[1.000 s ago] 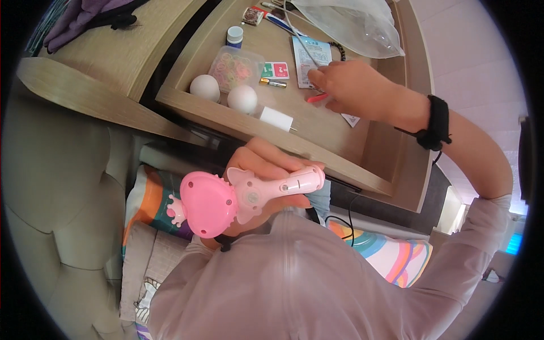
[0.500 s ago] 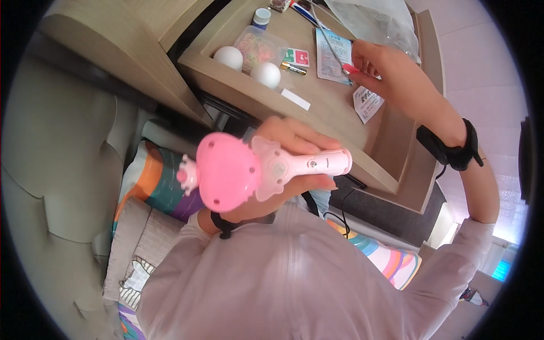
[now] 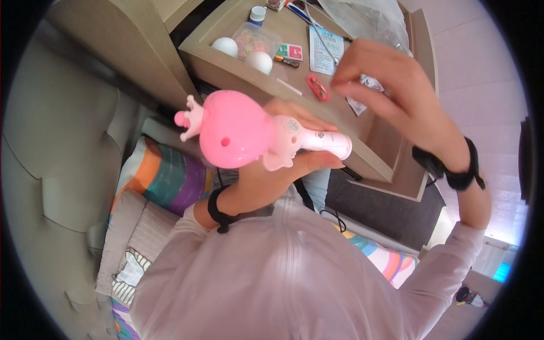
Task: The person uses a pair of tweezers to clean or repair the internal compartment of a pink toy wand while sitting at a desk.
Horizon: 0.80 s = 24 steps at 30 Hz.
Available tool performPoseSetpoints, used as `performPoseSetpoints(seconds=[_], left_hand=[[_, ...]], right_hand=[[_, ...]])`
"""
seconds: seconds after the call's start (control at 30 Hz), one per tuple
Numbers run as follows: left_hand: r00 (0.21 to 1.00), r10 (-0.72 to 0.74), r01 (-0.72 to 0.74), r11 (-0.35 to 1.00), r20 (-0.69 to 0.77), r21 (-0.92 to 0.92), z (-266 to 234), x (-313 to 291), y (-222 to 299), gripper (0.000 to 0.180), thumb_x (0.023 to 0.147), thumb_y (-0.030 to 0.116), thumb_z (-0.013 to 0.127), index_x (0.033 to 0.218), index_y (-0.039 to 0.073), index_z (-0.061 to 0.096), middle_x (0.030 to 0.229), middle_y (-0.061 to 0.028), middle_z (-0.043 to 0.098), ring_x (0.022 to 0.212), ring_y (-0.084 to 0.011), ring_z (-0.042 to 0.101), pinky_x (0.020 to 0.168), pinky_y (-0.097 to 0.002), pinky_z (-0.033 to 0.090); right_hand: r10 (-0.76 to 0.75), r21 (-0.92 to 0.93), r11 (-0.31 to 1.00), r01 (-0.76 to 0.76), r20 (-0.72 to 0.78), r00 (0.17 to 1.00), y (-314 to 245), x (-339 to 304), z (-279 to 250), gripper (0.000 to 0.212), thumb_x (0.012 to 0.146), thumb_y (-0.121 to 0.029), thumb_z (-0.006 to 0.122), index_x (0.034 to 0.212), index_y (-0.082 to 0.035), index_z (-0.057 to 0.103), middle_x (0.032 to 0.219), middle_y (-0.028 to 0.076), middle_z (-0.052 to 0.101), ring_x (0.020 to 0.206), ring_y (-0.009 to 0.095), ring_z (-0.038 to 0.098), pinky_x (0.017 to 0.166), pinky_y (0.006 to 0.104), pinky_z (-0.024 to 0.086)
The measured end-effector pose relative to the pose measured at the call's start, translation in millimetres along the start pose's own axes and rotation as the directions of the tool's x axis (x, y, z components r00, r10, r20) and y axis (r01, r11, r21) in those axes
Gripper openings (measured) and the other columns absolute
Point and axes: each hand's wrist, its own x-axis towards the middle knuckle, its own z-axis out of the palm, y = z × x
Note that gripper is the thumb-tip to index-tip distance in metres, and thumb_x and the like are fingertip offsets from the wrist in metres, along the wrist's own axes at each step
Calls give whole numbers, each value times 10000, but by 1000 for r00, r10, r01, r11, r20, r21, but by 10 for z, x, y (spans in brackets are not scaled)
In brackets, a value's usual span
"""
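Observation:
My left hand [image 3: 294,161] is wrapped round a pink toy wand [image 3: 238,130] with a heart-shaped head, a small crown at its tip and a pale, short handle. The wand lies crosswise in front of my chest. Over the open drawer, my right hand [image 3: 385,85] has its fingers curled in toward the thumb. Whether anything sits between those fingertips I cannot make out. Just left of them is a small red-rimmed oblong object [image 3: 318,88], of a kind I cannot tell. A white and blue packet [image 3: 326,51] lies beyond the fingers.
The wooden drawer [image 3: 374,161] holds two white balls [image 3: 259,63], a clear box of coloured bands [image 3: 252,42], a battery [image 3: 287,61], a blue bottle [image 3: 257,16] with a white cap, a cable [image 3: 320,31] and a plastic bag [image 3: 374,20]. A striped cushion [image 3: 164,175] is at left.
The wand has tilted in my left hand, its crown end rising. My right hand has moved down and nearer. The red object, formerly at its fingertips, is now apart from them.

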Motion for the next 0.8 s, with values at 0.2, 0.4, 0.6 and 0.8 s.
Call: performPoseSetpoints(seconds=[0.2,0.4,0.6,0.8], left_hand=[[973,-35,3,990,227,138,15,37,86,242,592,154,751,769,78,605,783,-14,542,699,-132,512,627,-247,391],[882,-76,-45,969,464,245,-16,53,119,489,523,13,779,833,93,409,921,-78,524,844,-154,528,694,-287,429],[890,-159,58,969,428,239,0,17,197,506,511,21,788,822,90,396,923,-76,523,847,-149,524,700,-290,422],[897,22,1,999,442,-52,-43,-7,-32,513,502,18,792,820,92,396,899,-67,522,833,-151,532,691,-289,428]], right_hand=[[-386,-411,831,375,57,921,-208,-176,52,196,641,-141,590,753,-39,466,710,80,462,588,229,454,492,306,370],[-500,-361,810,463,-12,866,-221,-237,139,232,590,-106,596,746,-33,440,698,85,449,527,219,426,439,307,349],[-517,-265,835,482,-74,853,-255,-210,173,212,585,-52,597,720,-28,435,659,76,438,497,213,400,421,296,331],[-440,-146,891,430,-43,897,-278,-238,185,141,626,-32,566,657,-31,429,594,70,396,464,224,369,407,299,299]])
